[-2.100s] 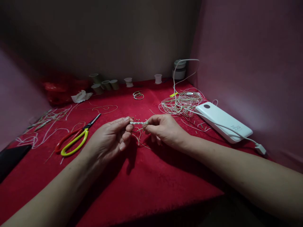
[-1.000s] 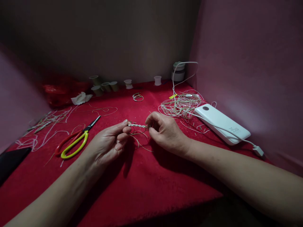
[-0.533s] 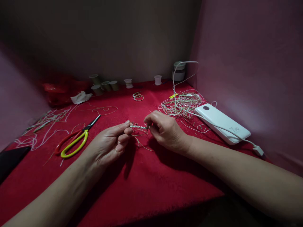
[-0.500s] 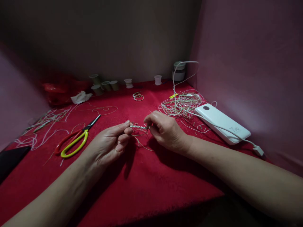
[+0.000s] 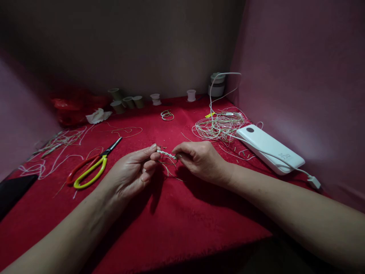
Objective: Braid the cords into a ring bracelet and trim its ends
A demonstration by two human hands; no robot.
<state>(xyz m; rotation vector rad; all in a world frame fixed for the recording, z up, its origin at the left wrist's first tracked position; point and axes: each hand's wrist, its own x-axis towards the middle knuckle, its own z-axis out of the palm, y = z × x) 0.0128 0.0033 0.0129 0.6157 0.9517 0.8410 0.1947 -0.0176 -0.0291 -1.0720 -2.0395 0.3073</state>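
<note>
A short braided cord [image 5: 167, 153], whitish green, stretches between my two hands above the red cloth [image 5: 182, 213]. My left hand [image 5: 137, 167] pinches its left end between thumb and forefinger, the other fingers curled below. The right end is in the closed fingertips of my right hand [image 5: 201, 160]. Thin loose strands [image 5: 172, 174] hang under the braid. Scissors [image 5: 94, 165] with one red and one yellow handle lie left of my left hand, blades pointing away.
A white power bank [image 5: 269, 148] with a cable lies at right, beside tangled cords [image 5: 218, 125]. More cords [image 5: 61, 144] lie at left near a black object [image 5: 17, 190]. Spools [image 5: 116, 106], a tissue [image 5: 98, 116], a red bag [image 5: 72, 106] and a jar [image 5: 217, 85] stand behind.
My right hand has turned and lowered slightly, its fingers now more closed around the braid's right end. The braid tilts a little down to the right. My left hand is nearly still.
</note>
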